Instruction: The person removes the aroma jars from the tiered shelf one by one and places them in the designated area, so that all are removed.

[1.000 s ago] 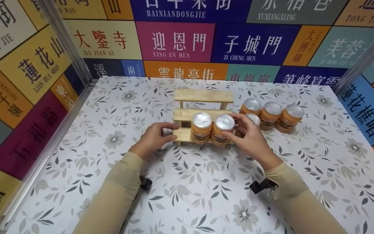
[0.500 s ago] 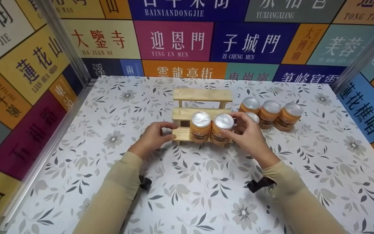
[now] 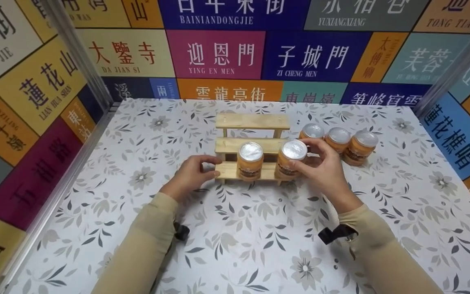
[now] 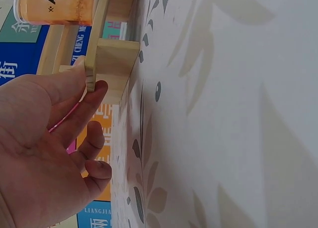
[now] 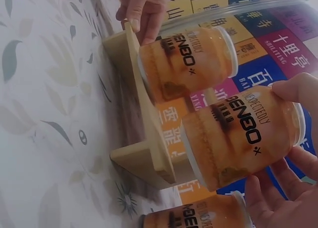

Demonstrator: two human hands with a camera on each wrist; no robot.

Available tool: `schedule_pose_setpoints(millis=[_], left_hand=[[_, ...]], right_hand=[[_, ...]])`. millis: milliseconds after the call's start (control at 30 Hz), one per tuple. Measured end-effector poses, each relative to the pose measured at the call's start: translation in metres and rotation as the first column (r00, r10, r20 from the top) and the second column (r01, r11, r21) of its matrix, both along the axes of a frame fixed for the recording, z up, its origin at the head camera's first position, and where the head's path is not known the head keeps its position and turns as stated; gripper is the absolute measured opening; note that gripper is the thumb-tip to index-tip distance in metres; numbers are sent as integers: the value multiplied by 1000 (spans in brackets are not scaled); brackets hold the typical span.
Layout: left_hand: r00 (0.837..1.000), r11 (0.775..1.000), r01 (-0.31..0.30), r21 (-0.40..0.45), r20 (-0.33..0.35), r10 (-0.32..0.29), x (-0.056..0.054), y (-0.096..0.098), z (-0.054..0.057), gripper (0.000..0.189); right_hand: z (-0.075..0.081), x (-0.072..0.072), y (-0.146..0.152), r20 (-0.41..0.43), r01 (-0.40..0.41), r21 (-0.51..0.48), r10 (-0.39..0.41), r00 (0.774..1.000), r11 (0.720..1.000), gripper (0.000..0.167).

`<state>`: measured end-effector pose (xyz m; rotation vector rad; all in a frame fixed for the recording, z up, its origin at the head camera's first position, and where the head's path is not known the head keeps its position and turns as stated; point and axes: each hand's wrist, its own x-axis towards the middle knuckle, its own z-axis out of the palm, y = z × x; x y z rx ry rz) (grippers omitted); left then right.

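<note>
A small three-step wooden rack (image 3: 252, 121) stands on the table in the head view. My left hand (image 3: 191, 176) pinches the left end of its lowest step (image 4: 91, 64), thumb above and a finger below. On that step an orange can (image 3: 250, 161) with a silver lid stands upright. My right hand (image 3: 325, 170) grips a second can (image 3: 292, 160) of the same kind at the step's right end. In the right wrist view this held can (image 5: 238, 133) appears a little off the step, fingers and thumb around its upper part.
Several more orange cans stand right of the rack, among them a back one (image 3: 313, 131), a middle one (image 3: 337, 139) and the rightmost (image 3: 360, 148). Another can (image 5: 198, 213) shows below the held one in the right wrist view. Sign-covered walls (image 3: 218, 53) border the flowered tabletop (image 3: 235, 237).
My right hand has moved the held can to the right, opening a gap between it and the other can on the step. My left hand has stayed at the rack's end.
</note>
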<state>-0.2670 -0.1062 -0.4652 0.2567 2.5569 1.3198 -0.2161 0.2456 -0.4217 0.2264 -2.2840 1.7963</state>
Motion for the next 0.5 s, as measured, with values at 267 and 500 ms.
schedule_pose_setpoints(millis=[267, 500], left_hand=[[1000, 1000, -7, 13, 2, 7, 0, 0, 0, 33], [999, 1000, 8, 5, -40, -8, 1, 0, -1, 33]], right_hand=[[13, 8, 15, 16, 17, 25, -18, 1000, 1000, 58], [22, 14, 27, 7, 43, -6, -43, 999, 999, 57]])
